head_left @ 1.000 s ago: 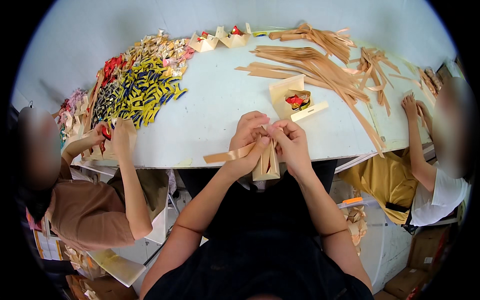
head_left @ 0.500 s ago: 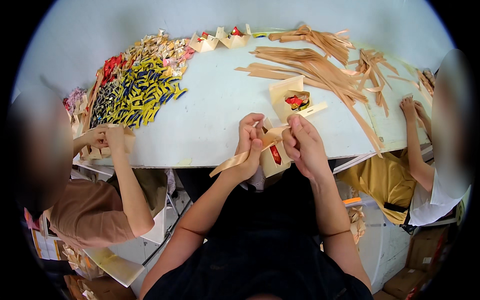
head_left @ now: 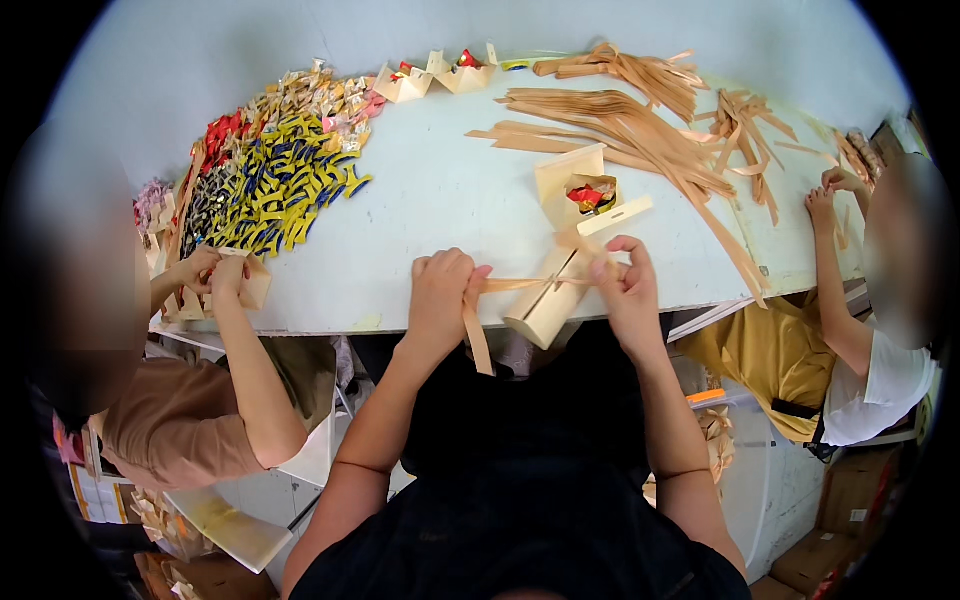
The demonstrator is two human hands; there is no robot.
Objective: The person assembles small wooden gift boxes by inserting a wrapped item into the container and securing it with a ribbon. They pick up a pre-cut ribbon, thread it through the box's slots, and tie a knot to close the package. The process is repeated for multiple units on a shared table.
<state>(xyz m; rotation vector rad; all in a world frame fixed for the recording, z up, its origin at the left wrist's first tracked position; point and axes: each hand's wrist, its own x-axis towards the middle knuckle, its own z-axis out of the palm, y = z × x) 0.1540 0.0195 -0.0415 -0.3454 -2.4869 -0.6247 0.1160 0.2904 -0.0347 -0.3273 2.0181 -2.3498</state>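
Observation:
A small cream paper box (head_left: 540,318), its top closed to a narrow slit, lies tilted at the table's front edge. Peach ribbon (head_left: 512,285) runs across its top and is drawn out towards my left. Closed around that end is my left hand (head_left: 440,292), with a loose tail hanging below the fingers. My right hand (head_left: 628,290) pinches the ribbon at the box's right side, its fingertips partly blurred. Just beyond stands an open cream box (head_left: 562,180) with red and gold wrapped sweets (head_left: 592,197) inside.
Wrapped sweets (head_left: 285,185) are heaped at the left. Peach ribbon strips (head_left: 620,130) lie at the back right. Two open boxes (head_left: 403,88) stand at the far edge. Co-workers' hands (head_left: 215,272) work at the left and other hands (head_left: 825,200) at the right.
The box in front of me, open with a red sweet showing before, is now closed on top. My left hand has moved left, stretching the ribbon. The right co-worker's hands have shifted.

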